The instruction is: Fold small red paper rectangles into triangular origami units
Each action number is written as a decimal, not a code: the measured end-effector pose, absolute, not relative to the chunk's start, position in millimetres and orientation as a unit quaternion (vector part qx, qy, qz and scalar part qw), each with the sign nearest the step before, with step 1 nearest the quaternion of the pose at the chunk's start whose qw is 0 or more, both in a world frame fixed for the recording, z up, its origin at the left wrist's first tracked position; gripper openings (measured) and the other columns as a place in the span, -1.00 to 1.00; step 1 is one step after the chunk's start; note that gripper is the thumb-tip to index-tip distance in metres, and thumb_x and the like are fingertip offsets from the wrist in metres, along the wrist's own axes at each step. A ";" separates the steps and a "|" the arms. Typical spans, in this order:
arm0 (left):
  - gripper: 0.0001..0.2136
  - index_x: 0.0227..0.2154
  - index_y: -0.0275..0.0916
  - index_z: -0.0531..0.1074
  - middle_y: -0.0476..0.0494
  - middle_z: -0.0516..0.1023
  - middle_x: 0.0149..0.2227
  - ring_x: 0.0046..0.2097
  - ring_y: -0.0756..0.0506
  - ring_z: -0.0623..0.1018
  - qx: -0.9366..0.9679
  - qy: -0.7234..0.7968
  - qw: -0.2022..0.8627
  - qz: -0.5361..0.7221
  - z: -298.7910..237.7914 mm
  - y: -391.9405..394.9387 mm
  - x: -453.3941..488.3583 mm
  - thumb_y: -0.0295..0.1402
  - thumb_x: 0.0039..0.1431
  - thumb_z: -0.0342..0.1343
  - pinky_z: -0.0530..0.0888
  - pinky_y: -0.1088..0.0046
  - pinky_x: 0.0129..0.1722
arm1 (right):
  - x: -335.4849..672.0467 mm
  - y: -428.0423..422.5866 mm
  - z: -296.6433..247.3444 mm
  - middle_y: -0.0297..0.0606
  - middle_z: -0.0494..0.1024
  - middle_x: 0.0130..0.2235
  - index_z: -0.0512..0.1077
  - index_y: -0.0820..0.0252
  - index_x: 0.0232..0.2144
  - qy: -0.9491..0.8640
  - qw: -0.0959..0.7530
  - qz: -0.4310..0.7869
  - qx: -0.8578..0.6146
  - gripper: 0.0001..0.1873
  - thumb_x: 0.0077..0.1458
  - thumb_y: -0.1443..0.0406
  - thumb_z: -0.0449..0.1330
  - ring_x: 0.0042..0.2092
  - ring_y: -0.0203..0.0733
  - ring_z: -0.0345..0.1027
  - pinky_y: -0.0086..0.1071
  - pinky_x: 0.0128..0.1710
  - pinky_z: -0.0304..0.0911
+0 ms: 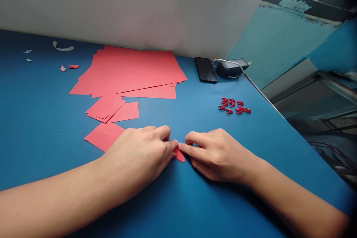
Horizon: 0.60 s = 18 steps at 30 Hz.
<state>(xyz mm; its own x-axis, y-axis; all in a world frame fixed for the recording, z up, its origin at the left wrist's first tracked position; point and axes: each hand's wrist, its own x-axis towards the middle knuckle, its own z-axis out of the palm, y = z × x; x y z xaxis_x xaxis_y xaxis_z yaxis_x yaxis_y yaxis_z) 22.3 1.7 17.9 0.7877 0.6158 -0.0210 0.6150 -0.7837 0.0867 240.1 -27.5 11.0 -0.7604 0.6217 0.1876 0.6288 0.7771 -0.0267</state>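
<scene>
A small folded piece of red paper (180,155) lies on the blue table between my hands. My left hand (146,150) is closed, thumb and fingertips pressed together on its left side and covering part of it. From the right, my right hand (217,152) has its fingers curled, with the index fingertip pressing on the paper's upper edge. Its thumb is tucked below and mostly hidden. Beside my left wrist lies a loose red paper rectangle (104,135), partly under the hand.
Cut red rectangles (107,108) overlap below a stack of large red sheets (134,68). Several small folded red triangles (232,106) are grouped at right. A black phone (205,70) and a cabled black box (231,67) stand by the wall. Paper scraps (63,47) lie far left.
</scene>
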 end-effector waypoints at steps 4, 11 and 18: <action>-0.79 -0.32 -0.07 0.51 -0.05 0.44 -0.39 -0.47 -0.07 0.42 0.956 0.294 0.019 0.010 15.3 3.2 21.0 -0.27 0.27 -0.04 0.07 0.44 -0.58 | 244.6 -27.9 12.6 -0.26 0.48 -0.26 0.45 0.17 -0.18 -0.940 0.088 0.005 -0.329 -0.76 0.16 0.36 0.04 -0.48 -0.33 0.21 -0.36 -0.55 -0.08; -0.87 -0.29 -0.14 0.48 -0.06 0.41 -0.42 -0.48 -0.08 0.37 0.972 0.232 -0.026 0.017 14.6 4.0 18.9 -0.35 0.23 0.02 0.03 0.39 -0.57 | 254.6 -26.8 8.8 -0.28 0.48 -0.17 0.44 0.11 -0.11 -0.929 0.114 0.076 -0.345 -0.68 0.09 0.40 0.06 -0.45 -0.35 0.22 -0.39 -0.50 -0.02; -0.88 -0.31 -0.17 0.45 -0.07 0.41 -0.43 -0.48 -0.08 0.35 0.973 0.228 -0.039 0.006 15.9 2.2 19.3 -0.38 0.22 0.01 0.01 0.38 -0.56 | 245.4 -29.4 7.6 -0.28 0.47 -0.28 0.46 0.19 -0.24 -0.939 0.096 0.000 -0.331 -0.80 0.17 0.41 0.04 -0.47 -0.33 0.18 -0.35 -0.54 -0.12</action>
<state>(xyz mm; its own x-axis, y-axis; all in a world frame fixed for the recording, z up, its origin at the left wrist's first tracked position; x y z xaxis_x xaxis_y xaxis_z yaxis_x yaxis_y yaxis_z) 19.3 2.2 15.9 0.8963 0.4425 0.0304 0.4435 -0.8933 -0.0736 245.4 -29.4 7.6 -0.7626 0.6214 0.1801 0.6215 0.7809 -0.0625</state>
